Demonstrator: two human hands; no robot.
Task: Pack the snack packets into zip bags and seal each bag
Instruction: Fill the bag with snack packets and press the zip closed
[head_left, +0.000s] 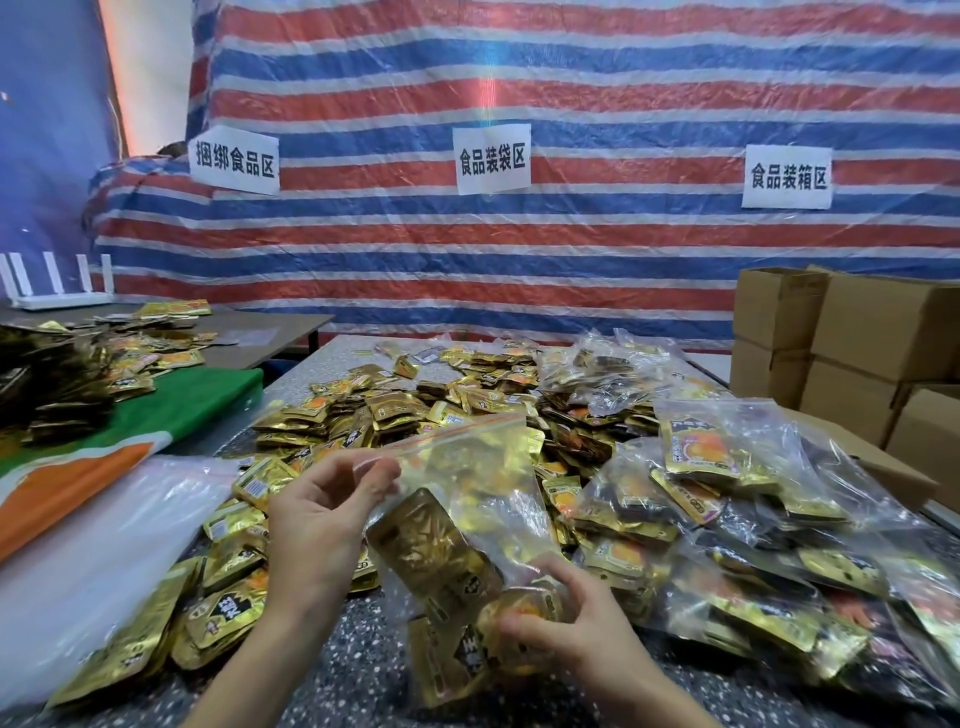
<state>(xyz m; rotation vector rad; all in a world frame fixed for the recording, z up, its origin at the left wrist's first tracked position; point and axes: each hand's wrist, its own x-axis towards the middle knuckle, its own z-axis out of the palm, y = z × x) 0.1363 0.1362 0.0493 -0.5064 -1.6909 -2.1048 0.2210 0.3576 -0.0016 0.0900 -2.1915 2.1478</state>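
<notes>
I hold a clear zip bag (488, 478) with a red seal strip above the speckled table (337, 670). My left hand (322, 514) pinches the bag's top corner near the strip. My right hand (566, 623) grips the bag's lower part, fingers curled around the gold snack packets (441, 551) inside it. Loose gold snack packets (415, 400) lie heaped across the table beyond the bag and at the lower left (156, 623). Filled zip bags (753, 519) are piled on the right.
A stack of empty clear bags (104, 525) lies at the left on a green and orange cloth (171, 410). Cardboard boxes (857, 343) stand at the right. Another table (270, 332) with more packets is at the far left, backed by a striped tarp (571, 249).
</notes>
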